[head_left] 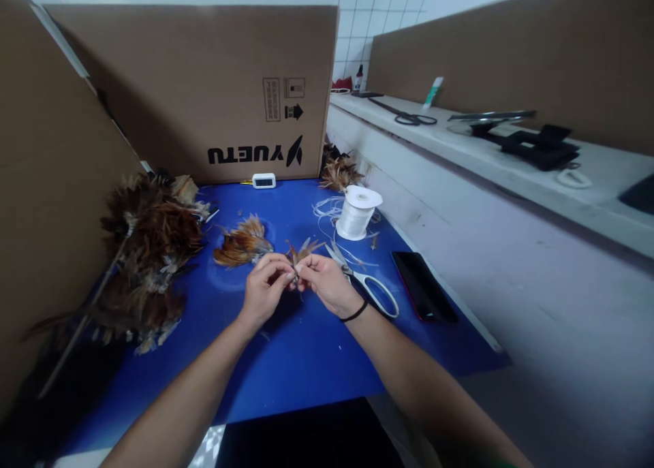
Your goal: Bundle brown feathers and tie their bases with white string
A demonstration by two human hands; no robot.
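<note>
Between my fingertips is a small bunch of brown feathers [302, 251], its tips pointing away from me. My left hand [266, 285] pinches it from the left, thumb and forefinger together. From the other side my right hand [327, 284], with a black band at the wrist, pinches the lower end. The fingers hide where the bunch is gripped. Just past my left hand lies a larger bundle of orange-brown feathers [242, 242]. Scissors [375, 287] with white-rimmed handles rest beside my right wrist. A white spool of ribbon [356, 214] stands beyond, loose strands around it.
Piles of dark brown feathers [158, 243] fill the blue table's [286, 366] left side. A phone [424, 287] lies at right. At the back are a small digital timer [264, 180] and a cardboard box [204, 80]. A white ledge [460, 134] holds more tools.
</note>
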